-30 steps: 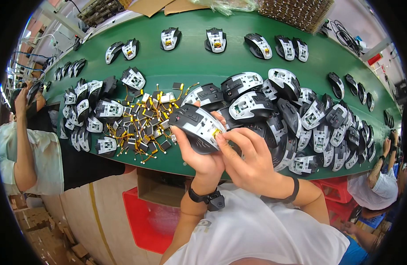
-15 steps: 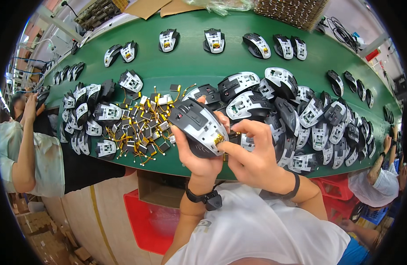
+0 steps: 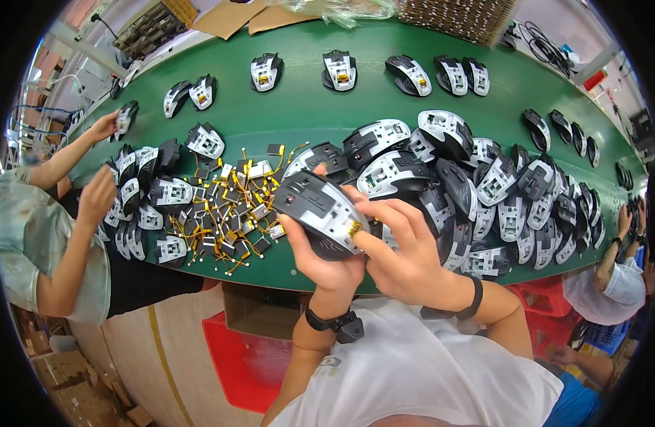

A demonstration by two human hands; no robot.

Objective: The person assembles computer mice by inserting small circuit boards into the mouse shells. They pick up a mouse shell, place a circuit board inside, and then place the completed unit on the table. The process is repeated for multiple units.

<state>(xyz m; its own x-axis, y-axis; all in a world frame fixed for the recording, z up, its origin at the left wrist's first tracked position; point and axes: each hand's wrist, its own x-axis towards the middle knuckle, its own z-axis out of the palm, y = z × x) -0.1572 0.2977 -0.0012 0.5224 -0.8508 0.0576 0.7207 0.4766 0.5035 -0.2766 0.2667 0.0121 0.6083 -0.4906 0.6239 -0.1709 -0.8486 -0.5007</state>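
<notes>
The left hand (image 3: 331, 274) grips the black-and-white plastic computer mouse (image 3: 312, 208) over the green work surface (image 3: 292, 107), thumb on one side, fingers wrapping the other. This hold likely keeps the open face upward and accessible to the right hand (image 3: 409, 245). One right digit meets the mouse beside the small, shiny yellow part (image 3: 354, 228); whether that hand also pinches the edge is unclear. The shell shows a black front, white center panel and dark rectangular openings.
</notes>
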